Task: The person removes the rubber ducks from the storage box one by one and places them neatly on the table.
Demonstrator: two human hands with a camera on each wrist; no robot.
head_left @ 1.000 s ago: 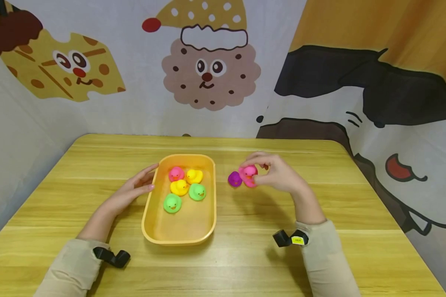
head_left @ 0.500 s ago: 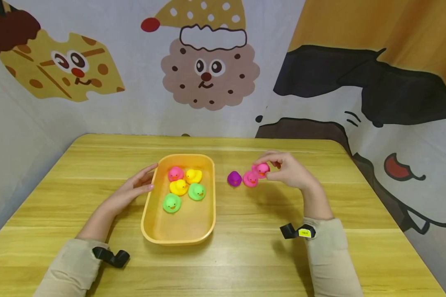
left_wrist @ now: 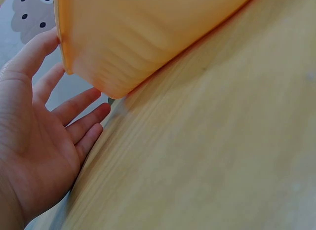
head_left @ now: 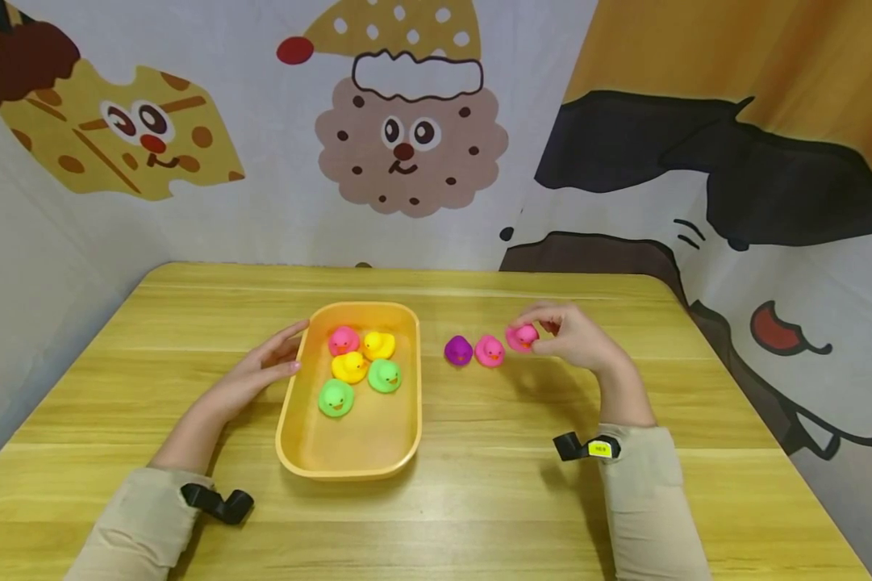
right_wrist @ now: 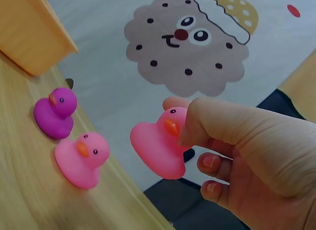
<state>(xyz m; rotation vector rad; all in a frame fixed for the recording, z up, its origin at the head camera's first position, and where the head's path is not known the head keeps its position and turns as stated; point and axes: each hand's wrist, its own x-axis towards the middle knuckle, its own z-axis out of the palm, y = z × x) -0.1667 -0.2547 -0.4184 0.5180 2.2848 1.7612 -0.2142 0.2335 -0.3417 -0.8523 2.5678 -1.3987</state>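
Between thumb and fingers my right hand [head_left: 572, 337] pinches a pink rubber duck [right_wrist: 160, 141]; whether its base meets the table cannot be told. Just left of it in the head view, a second pink rubber duck [head_left: 490, 351] and a purple rubber duck [head_left: 459, 350] sit side by side on the table. My left hand [head_left: 259, 371] touches the left rim of a yellow-orange plastic bin [head_left: 415, 420], its fingers mostly straight. Inside that bin lie a pink duck [head_left: 344, 340], two yellow ducks [head_left: 349, 367] and two green ducks [head_left: 336, 398].
The wooden table [head_left: 472, 500] ends at a wall hung with a printed cartoon cloth [head_left: 261, 226]. Black camera mounts sit at the left wrist [head_left: 218, 503] and the right wrist [head_left: 586, 448].
My right hand has moved to the right with its pink duck, away from the other pink duck, and then slightly lower. The left hand and bin stay where they were.
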